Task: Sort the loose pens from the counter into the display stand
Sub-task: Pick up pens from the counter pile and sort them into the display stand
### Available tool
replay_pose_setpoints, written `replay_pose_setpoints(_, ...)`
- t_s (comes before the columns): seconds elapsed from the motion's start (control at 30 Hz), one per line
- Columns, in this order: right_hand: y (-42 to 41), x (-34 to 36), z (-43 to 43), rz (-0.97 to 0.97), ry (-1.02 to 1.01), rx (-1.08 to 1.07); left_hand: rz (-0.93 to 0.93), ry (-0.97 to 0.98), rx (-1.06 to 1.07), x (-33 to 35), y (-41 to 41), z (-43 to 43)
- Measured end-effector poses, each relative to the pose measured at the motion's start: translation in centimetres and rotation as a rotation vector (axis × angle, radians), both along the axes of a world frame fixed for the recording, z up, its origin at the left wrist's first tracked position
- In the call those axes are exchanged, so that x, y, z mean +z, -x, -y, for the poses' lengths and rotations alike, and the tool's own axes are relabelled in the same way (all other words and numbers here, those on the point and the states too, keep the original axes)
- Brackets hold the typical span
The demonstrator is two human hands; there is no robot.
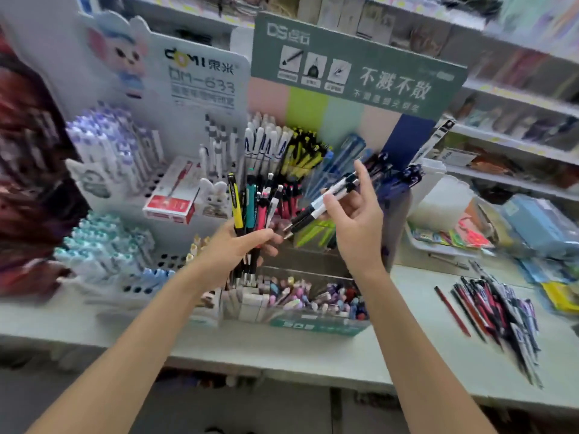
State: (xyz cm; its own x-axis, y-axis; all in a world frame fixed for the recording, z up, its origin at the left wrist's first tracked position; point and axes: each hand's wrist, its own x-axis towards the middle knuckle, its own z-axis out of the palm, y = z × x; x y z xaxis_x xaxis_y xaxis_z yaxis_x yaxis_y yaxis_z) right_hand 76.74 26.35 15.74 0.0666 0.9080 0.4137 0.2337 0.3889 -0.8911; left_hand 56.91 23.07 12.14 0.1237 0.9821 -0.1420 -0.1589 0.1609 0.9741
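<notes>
Loose pens (498,311) lie in a fanned heap on the right side of the pale table (282,349). Most have dark or red barrels, and one red pen (451,310) lies a little apart at the heap's left edge. The left hand (238,245) is curled round a bundle of pens (250,205), held upright with the clip ends up; a yellow barrel and a teal one stand out among the black. The right hand (354,214) pinches what look like two black-and-white pens (326,200) between thumb and fingers. They are tilted, tips down towards the left hand, and the forefinger points upward.

Both hands are raised in front of the display stand (354,70), which has a green header with white characters. Below the header are compartments of white, yellow-and-black, blue and dark pens. At the stand's foot a front tray (313,324) holds pastel pens. To its left is a white stand (200,76) with a cartoon animal on its header and a red box (170,202) lying on it. Blurred shelves (517,98) of goods run behind on the right.
</notes>
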Motion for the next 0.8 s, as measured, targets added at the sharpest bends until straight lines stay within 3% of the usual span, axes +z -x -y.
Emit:
replay_pose_setpoints(0.33, 6.9, -8.6, 3.7, 0.303, 0.002, -0.115, 0.078, 0.054, 0.001, -3.5, 6.1, 2.8)
replay_pose_setpoints(0.47, 8.5, -10.0, 2.8, 0.386, 0.036, -0.169, 0.001, 0.043, -0.065, -3.8, 8.1, 3.2)
replay_pose_setpoints(0.6, 9.8, -10.8, 2.4, 0.636, 0.222, 0.052, 0.001, 0.061, -0.130, -3.8, 9.2, 3.6)
replay_pose_setpoints(0.67, 10.0, -10.4, 2.6, 0.739, 0.159, 0.031, 0.044, 0.082, -0.165, -3.9, 9.3, 3.7)
replay_pose_setpoints(0.73, 10.2, -8.7, 3.2, 0.630, 0.009, -0.064, 0.072, 0.111, -0.184, -3.9, 9.4, 3.6)
replay_pose_setpoints(0.8, 10.5, -5.9, 3.7, 0.280, 0.125, 0.054, 0.094, 0.135, -0.210, -3.8, 9.1, 3.4)
